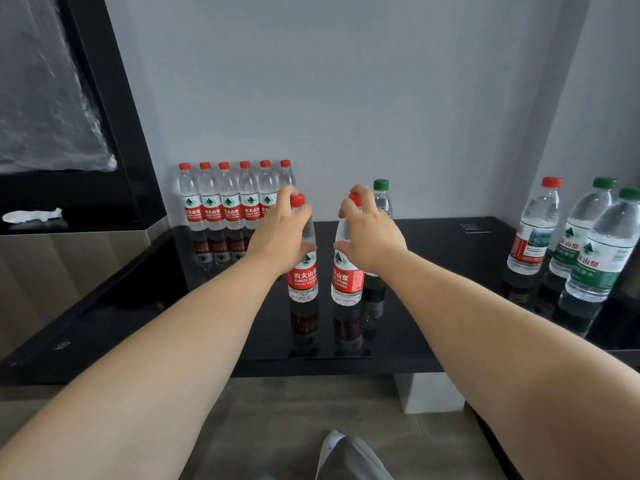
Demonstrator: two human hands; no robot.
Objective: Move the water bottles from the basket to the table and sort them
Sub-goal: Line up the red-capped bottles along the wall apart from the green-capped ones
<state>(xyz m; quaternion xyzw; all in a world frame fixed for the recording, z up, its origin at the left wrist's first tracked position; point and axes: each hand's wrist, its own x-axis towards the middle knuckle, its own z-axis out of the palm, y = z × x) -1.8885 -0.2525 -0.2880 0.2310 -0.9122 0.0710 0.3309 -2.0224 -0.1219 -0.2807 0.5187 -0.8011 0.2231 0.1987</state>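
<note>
Two red-capped, red-labelled water bottles stand upright side by side on the glossy black table (433,327). My left hand (280,233) wraps the neck and shoulder of the left bottle (303,275). My right hand (370,233) grips the upper part of the right bottle (346,278). A green-capped bottle (381,199) stands just behind my right hand, mostly hidden. A row of several red-capped bottles (228,199) lines the wall at the back left. No basket is in view.
At the table's right end stand one large red-capped bottle (535,230) and two large green-capped bottles (599,247). A black cabinet (104,140) and a steel counter (69,258) rise on the left. A small dark card (471,227) lies at the back.
</note>
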